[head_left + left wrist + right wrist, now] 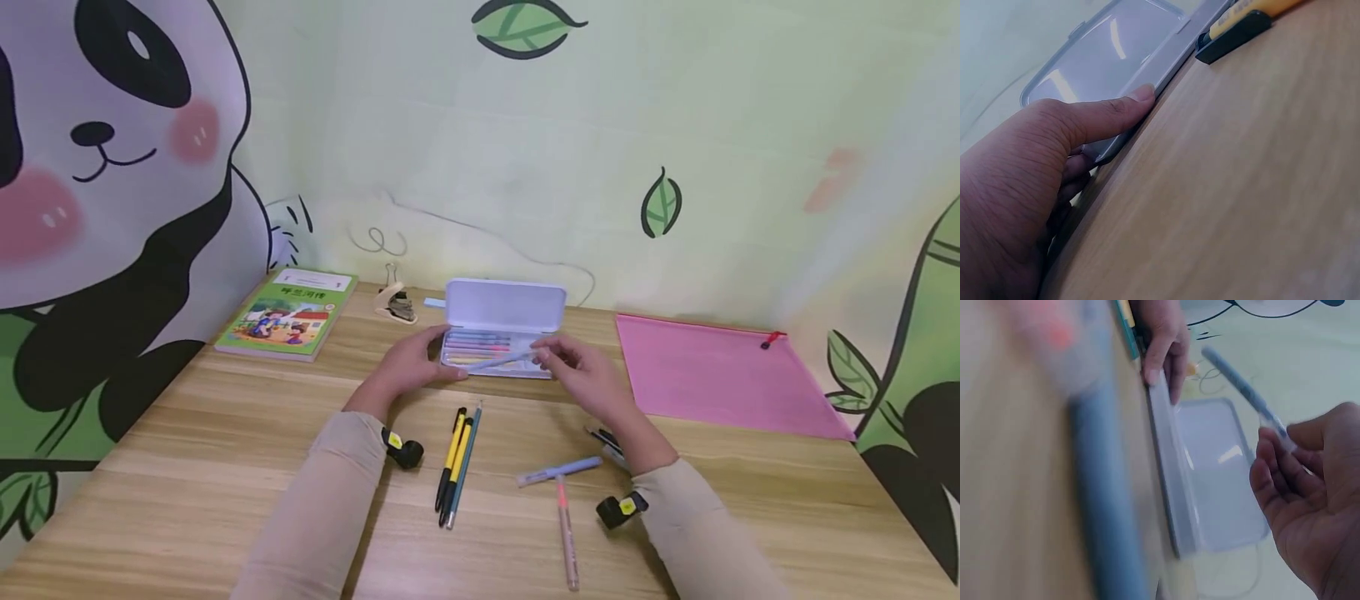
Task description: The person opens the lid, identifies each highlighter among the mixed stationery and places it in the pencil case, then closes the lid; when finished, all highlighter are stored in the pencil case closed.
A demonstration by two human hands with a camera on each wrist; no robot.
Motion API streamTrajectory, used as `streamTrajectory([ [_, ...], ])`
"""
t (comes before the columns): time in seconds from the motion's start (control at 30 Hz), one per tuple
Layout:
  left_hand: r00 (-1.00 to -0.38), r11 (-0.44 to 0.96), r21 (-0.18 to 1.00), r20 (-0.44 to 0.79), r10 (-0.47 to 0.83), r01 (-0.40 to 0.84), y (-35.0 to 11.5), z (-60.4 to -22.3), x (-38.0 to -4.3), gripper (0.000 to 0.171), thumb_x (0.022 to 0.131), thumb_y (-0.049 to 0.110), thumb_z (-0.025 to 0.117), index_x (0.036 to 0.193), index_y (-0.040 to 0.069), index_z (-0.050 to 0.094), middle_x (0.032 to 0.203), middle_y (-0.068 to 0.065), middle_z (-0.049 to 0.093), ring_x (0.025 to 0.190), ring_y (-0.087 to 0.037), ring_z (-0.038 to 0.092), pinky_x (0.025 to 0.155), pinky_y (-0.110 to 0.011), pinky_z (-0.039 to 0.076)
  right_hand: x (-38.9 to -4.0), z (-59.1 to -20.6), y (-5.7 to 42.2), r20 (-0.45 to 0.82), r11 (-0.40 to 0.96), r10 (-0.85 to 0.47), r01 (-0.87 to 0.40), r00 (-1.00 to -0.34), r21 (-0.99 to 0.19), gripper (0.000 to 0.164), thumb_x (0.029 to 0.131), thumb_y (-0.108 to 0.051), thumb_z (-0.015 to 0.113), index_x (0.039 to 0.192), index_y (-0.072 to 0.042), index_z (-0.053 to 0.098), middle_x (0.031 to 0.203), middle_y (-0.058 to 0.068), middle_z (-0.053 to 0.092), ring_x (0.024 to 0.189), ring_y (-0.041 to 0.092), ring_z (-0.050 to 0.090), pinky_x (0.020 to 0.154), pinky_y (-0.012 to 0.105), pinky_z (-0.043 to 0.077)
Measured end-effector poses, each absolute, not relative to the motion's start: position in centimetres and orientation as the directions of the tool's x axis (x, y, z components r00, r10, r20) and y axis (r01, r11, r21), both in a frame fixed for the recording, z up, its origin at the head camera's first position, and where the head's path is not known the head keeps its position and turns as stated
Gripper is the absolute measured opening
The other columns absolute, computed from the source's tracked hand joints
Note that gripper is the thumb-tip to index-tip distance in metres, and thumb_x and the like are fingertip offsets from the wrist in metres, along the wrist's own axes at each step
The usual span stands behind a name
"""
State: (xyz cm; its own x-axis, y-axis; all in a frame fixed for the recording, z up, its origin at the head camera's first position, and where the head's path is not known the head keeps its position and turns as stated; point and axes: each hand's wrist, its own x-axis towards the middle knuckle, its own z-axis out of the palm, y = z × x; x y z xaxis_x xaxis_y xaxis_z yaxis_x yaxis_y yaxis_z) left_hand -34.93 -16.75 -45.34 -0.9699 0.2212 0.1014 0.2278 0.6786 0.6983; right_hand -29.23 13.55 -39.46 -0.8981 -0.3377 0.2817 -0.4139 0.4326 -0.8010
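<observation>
An open pencil case (pixel 505 304), pale lavender with its lid raised, lies near the wall with a row of coloured pens (pixel 480 340) inside. My left hand (pixel 411 362) grips its left end, the thumb along the front edge in the left wrist view and the other fingers partly hidden behind. Between thumb and fingertips my right hand (pixel 581 371) pinches a light blue pen (pixel 501 361) by its clear end. In the head view this pen slants over the case's front; the right wrist view shows the pen (pixel 1241 387) raised above the case, pointing away from the palm.
Two yellow-and-black pens (pixel 455 462) and a teal pencil (pixel 467 467) lie before the case. A blue marker (pixel 562 471), a pink marker (pixel 567 533) and dark pens (pixel 607 442) lie near my right wrist. A book (pixel 288 317), stapler (pixel 395 302) and pink pouch (pixel 727 375) flank the case.
</observation>
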Motion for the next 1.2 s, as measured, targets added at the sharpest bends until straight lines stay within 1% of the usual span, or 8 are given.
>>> streamTrajectory([
  [0.13,-0.970,0.670,0.707,0.102,0.220,0.226,-16.9,-45.1,-34.8,0.103,0.068,0.055,0.087,0.154,0.024,0.041,0.154,-0.006,0.046,0.144,-0.033,0.035,0.119,-0.056,0.022,-31.2,-39.2,10.8,0.290,0.420,-0.260,-0.378,-0.921,-0.825,0.028,0.104,-0.021,0.058,0.122,-0.003,0.068,0.107,0.018,0.072,0.098,0.038,0.066,0.076,0.033,0.057],
  [0.2,-0.970,0.665,0.713,0.094,0.222,0.222,-16.9,-45.1,-34.7,0.103,0.068,0.055,0.087,0.155,0.024,0.041,0.155,-0.006,0.045,0.145,-0.033,0.035,0.120,-0.055,0.022,-32.2,-39.5,9.9,0.293,0.445,-0.229,-0.368,-0.928,-0.817,0.027,0.104,-0.019,0.057,0.121,-0.002,0.069,0.107,0.017,0.073,0.099,0.034,0.066,0.078,0.033,0.056],
  [0.37,-0.973,0.664,0.719,0.072,0.220,0.203,-16.2,-46.0,-34.5,0.105,0.067,0.059,0.087,0.155,0.024,0.041,0.156,-0.005,0.044,0.145,-0.032,0.035,0.120,-0.054,0.023,-33.3,-41.3,9.8,0.298,0.550,-0.172,-0.343,-0.939,-0.762,0.024,0.102,-0.018,0.059,0.116,-0.003,0.071,0.104,0.013,0.074,0.101,0.028,0.065,0.086,0.039,0.051],
  [0.5,-0.972,0.658,0.723,0.088,0.217,0.212,-16.3,-45.9,-34.5,0.104,0.067,0.057,0.087,0.154,0.025,0.042,0.155,-0.005,0.044,0.145,-0.032,0.034,0.119,-0.055,0.022,-34.3,-42.7,10.0,0.317,0.553,-0.140,-0.339,-0.938,-0.761,0.022,0.101,-0.017,0.061,0.116,-0.003,0.069,0.107,0.015,0.073,0.107,0.029,0.066,0.097,0.044,0.049],
  [0.63,-0.970,0.653,0.724,0.099,0.221,0.222,-16.8,-45.5,-34.8,0.103,0.068,0.056,0.087,0.154,0.025,0.041,0.155,-0.004,0.045,0.145,-0.032,0.034,0.120,-0.055,0.021,-35.4,-43.7,9.7,0.336,0.576,-0.093,-0.326,-0.937,-0.750,0.020,0.100,-0.018,0.062,0.115,-0.005,0.065,0.110,0.014,0.074,0.110,0.026,0.067,0.102,0.042,0.047],
  [0.77,-0.971,0.668,0.711,0.097,0.217,0.220,-17.0,-45.2,-35.0,0.104,0.067,0.058,0.087,0.155,0.026,0.041,0.156,-0.004,0.043,0.146,-0.031,0.033,0.120,-0.054,0.020,-35.8,-44.0,9.3,0.392,0.626,-0.067,-0.345,-0.918,-0.700,0.017,0.098,-0.016,0.065,0.110,-0.004,0.066,0.102,0.014,0.075,0.099,0.028,0.069,0.094,0.043,0.051],
  [0.9,-0.976,0.690,0.696,0.081,0.202,0.201,-17.0,-45.0,-35.0,0.104,0.067,0.060,0.086,0.155,0.028,0.041,0.158,-0.003,0.041,0.147,-0.031,0.032,0.120,-0.054,0.021,-35.7,-44.1,9.1,0.446,0.657,-0.073,-0.379,-0.892,-0.652,0.016,0.097,-0.015,0.067,0.108,-0.003,0.069,0.094,0.014,0.073,0.089,0.030,0.066,0.084,0.045,0.053],
  [1.2,-0.982,0.694,0.698,0.065,0.179,0.173,-16.7,-45.1,-34.9,0.104,0.067,0.059,0.086,0.155,0.025,0.041,0.158,-0.005,0.041,0.147,-0.031,0.032,0.120,-0.052,0.023,-35.9,-44.2,8.8,0.436,0.683,-0.074,-0.364,-0.897,-0.633,0.017,0.097,-0.017,0.067,0.110,-0.005,0.070,0.098,0.012,0.074,0.089,0.028,0.066,0.081,0.042,0.053],
])
